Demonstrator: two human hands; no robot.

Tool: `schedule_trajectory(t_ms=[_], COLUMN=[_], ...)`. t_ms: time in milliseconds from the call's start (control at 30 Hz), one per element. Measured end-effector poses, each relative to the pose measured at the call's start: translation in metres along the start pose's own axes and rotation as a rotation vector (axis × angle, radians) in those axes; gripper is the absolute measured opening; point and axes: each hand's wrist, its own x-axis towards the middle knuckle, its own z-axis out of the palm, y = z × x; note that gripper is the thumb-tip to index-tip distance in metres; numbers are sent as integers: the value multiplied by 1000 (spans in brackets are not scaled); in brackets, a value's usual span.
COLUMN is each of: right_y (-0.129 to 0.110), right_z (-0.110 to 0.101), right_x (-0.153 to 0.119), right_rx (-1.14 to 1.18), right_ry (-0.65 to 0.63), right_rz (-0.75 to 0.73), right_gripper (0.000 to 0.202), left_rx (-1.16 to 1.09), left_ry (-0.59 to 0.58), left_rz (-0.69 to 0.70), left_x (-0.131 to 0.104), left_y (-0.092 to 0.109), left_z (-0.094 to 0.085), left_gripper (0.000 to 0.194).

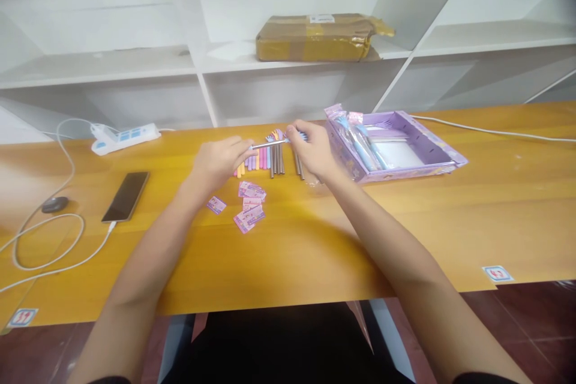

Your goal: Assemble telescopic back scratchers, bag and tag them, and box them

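Between my two hands a thin metal rod (269, 144) is stretched level above the table. My left hand (220, 159) is closed on its left end. My right hand (311, 147) pinches the other end, where blue prongs (303, 136) show by the fingers. Beneath the rod lie several coloured handles (257, 159) in a row, with several dark metal tubes (277, 161) beside them. More tubes (299, 165) lie under my right hand. Small pink and purple cards (252, 192) are scattered nearer to me.
A purple box (436, 156) with wrapped blue items (366, 147) stands at the right. On the left are a phone (126, 197), a white power strip (128, 137), cables and a small black disc (54, 204). A taped carton (315, 39) sits on the shelf behind.
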Motion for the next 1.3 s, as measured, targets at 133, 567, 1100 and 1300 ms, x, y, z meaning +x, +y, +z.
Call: schedule_trajectory(t_ms=[133,567,1100,1300], right_y=[1,13,-7,-21], right_z=[5,20,-31,-30], right_x=[-2,-5,4,-2], right_rx=[-26,-7,-198,-407], right_ry=[-39,-78,-389,-487], right_rz=[35,42,-214,-370], right_gripper=[44,58,31,36], left_rx=[4,-24,-201,39], left_ry=[-24,-43,-130,-119], left_rz=[-3,-5,-75,-45], left_x=[1,2,6,1], left_y=[3,9,14,33], left_z=[6,20,-7,-24], left_gripper=[57,52,54,27])
